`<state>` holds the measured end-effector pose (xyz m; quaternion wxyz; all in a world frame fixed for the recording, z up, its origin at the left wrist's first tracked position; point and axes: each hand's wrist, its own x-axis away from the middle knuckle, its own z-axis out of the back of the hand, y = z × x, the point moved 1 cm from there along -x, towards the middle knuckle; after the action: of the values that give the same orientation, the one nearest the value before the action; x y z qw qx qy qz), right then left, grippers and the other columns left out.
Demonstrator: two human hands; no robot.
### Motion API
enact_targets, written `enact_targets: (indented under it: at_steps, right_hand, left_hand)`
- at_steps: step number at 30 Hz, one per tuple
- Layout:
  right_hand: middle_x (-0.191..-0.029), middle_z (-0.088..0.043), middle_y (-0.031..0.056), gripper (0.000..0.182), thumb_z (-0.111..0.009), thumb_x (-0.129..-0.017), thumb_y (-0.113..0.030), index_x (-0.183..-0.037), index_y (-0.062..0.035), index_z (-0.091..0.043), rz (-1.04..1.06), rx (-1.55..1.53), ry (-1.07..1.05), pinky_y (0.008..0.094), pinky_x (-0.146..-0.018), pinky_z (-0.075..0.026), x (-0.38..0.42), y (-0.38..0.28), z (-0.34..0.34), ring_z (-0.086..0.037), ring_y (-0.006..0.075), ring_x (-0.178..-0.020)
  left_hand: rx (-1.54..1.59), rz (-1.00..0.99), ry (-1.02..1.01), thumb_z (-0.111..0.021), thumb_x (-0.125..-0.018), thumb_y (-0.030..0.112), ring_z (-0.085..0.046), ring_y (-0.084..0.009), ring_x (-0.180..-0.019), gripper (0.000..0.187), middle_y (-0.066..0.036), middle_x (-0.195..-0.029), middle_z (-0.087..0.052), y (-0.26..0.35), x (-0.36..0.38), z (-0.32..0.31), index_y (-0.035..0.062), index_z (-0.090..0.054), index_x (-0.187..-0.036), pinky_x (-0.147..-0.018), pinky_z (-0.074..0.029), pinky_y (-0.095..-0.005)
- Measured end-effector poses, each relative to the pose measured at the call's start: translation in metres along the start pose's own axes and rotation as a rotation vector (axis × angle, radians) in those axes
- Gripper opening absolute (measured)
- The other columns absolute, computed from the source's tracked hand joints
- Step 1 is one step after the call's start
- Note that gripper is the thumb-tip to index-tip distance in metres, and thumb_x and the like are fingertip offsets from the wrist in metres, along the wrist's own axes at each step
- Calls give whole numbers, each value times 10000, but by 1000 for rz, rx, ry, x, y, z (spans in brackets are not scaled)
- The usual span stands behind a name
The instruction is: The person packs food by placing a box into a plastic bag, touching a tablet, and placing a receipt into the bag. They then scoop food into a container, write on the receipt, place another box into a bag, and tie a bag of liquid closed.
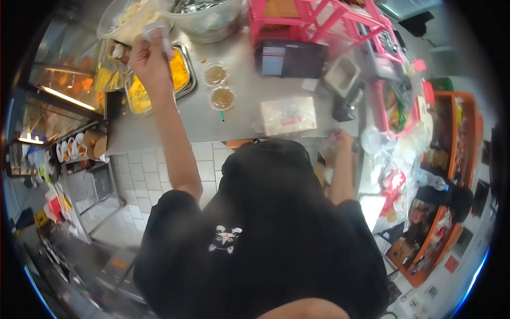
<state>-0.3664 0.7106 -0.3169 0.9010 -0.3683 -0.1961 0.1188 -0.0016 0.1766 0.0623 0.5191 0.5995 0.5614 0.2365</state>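
My left hand [151, 59] is closed on a small whitish plastic packet [155, 29], raised over a metal tray of yellow food [179, 70]. Right behind it stands a clear tub with pale contents [127, 21]. At the counter's front edge on the right, my right hand [342, 139] has its fingers curled in; I cannot tell what is in them. Nearest to it are a black device [344, 109] and a plastic-wrapped white box [288, 115].
On the steel counter [186, 125] lie two small round lidded cups, the nearer one a brown-filled cup [222, 98]. A dark tablet [292, 59] leans before a pink rack [276, 24]. Lit glass display cases [66, 87] stand left; plastic bags [396, 159] crowd the right.
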Motion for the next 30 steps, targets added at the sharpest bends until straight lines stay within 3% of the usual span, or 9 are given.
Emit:
enact_targets:
  at_steps: [1, 3, 5, 7, 11, 19, 22, 26, 30]
  right_hand:
    - [-739, -663, 66, 247, -720, -864, -245, -914, -8, -669, -438, -352, 22, 352, -530, -496, 36, -79, 0, -623, 205, -623]
    - [-741, -654, 58, 232, -724, -865, -199, -883, 29, -683, -166, -630, 76, 270, -544, -463, 76, -151, 3, -584, 144, -598]
    - [-731, -640, 39, 147, -721, -856, -122, -893, 18, -696, -26, -506, -129, 251, -574, -444, 115, -239, 38, -558, 115, -627]
    - [-714, -614, 18, 329, -727, -827, -62, -1150, -20, -675, 25, -368, -303, 230, -604, -416, 137, -307, 68, -532, 85, -651]
    - [-695, -542, -26, 942, -735, -801, -58, -1569, -144, -196, 332, -424, -598, 197, -629, -382, 164, -384, 102, -497, 50, -655]
    - [-678, -533, -37, 888, -750, -789, -78, -1544, -176, -292, 497, -200, -699, 227, -614, -396, 164, -406, 83, -474, 57, -651]
    - [-666, -550, 18, 773, -773, -780, -140, -1470, -161, -426, 550, 10, -535, 295, -616, -443, 154, -385, 63, -528, 136, -617]
    - [-711, -632, 119, 389, -783, -769, -249, -1099, -81, -664, 541, 290, -417, 380, -658, -478, 132, -352, 60, -622, 283, -669]
    - [-798, -687, 167, 217, -744, -798, -242, -858, -38, -697, 470, 388, -454, 423, -692, -490, 100, -312, 62, -662, 342, -760]
  left_hand:
    - [-432, 62, 67, -653, -940, 186, -479, -82, -563, 123, 8, -713, -619, 15, 18, -20, 66, -678, -937, -517, -373, -264]
    - [-840, -28, -320, -664, -917, 209, -450, -48, -507, 161, 30, -636, -593, 31, 42, -53, 56, -709, -899, -498, -363, -259]
    - [-627, 228, -705, -651, -910, 206, -497, -27, -568, 179, 8, -688, -634, 17, 74, -71, 41, -711, -947, -520, -378, -240]
    - [-661, 182, -967, -646, -901, 202, -592, -95, -611, 193, -70, -738, -682, 3, 102, -94, 31, -704, -969, -567, -434, -264]
    - [-630, 55, -1095, -630, -894, 200, -652, -214, -668, 214, -146, -787, -688, -31, 150, -112, 15, -693, -982, -638, -481, -320]
    - [-539, 209, -1193, -654, -864, 226, -661, -300, -768, 256, -165, -868, -692, -33, 176, -130, 22, -684, -1016, -728, -499, -362]
    - [-650, 108, -1135, -708, -829, 273, -662, -311, -796, 314, -164, -878, -695, -25, 185, -132, 24, -680, -1017, -728, -495, -364]
    - [-850, 148, -1119, -736, -817, 307, -650, -337, -811, 338, -185, -900, -695, -48, 204, -106, 31, -679, -1003, -729, -491, -365]
    - [-755, 585, -1195, -725, -849, 309, -621, -198, -759, 321, -103, -842, -688, -86, 204, -42, 20, -689, -984, -718, -469, -322]
